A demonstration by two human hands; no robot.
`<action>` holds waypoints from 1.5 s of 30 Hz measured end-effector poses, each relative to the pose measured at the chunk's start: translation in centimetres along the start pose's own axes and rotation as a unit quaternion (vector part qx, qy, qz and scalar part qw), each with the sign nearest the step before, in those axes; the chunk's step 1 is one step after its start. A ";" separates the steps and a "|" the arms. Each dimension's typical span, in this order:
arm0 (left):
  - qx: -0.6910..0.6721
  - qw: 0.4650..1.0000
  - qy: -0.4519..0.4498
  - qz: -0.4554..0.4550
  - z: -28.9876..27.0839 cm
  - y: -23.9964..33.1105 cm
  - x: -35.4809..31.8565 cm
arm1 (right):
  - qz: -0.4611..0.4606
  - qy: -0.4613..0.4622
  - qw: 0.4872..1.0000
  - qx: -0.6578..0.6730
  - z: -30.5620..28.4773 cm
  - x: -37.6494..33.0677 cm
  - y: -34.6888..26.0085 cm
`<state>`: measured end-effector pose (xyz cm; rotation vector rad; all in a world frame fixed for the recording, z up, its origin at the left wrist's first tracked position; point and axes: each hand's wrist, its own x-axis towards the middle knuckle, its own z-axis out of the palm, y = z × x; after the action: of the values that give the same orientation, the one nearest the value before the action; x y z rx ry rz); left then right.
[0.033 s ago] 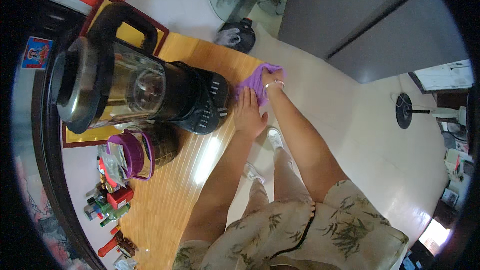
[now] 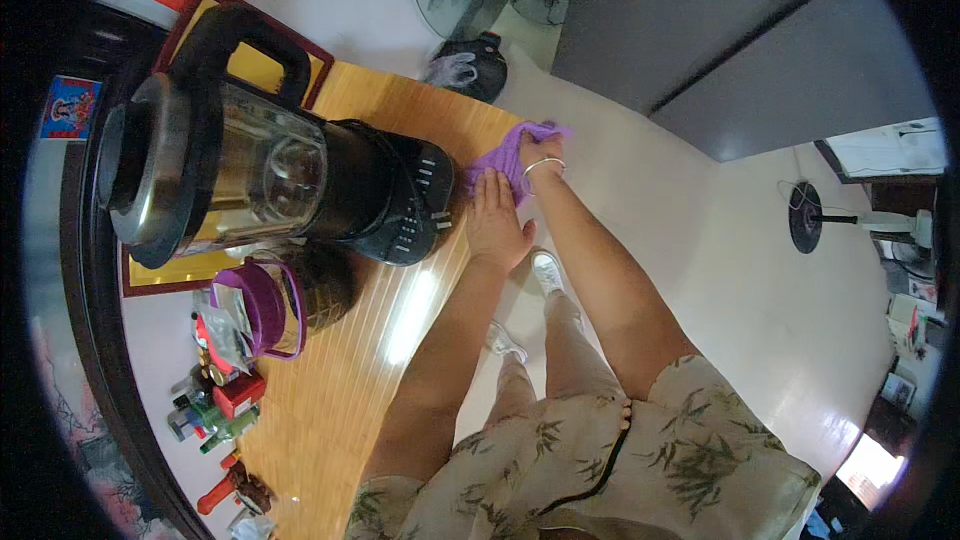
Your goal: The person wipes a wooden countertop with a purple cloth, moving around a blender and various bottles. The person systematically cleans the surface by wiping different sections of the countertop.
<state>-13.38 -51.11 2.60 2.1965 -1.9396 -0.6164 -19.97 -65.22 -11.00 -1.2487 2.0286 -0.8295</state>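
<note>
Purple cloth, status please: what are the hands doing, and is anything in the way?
Right hand gripping the purple cloth. Left hand open against its near edge. Cloth bunched at edge of wooden table. Nearest obstacle: blender, just left of it.

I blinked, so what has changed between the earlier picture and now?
Very little: the scene appears slightly farther left, perhaps from a small head movement. Nothing was grasped or released. The right hand still holds the purple cloth, the left hand still rests against it, and the blender stays put.
</note>
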 end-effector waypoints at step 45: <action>0.036 0.993 -0.086 0.074 -0.3 -5.2 -10.6 | 0.122 -0.215 0.968 0.053 -5.1 -18.3 -1.2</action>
<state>-9.33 -40.00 3.09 2.0765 -2.2201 -0.7443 -16.40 -47.92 -3.79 -0.9912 1.7160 -0.4918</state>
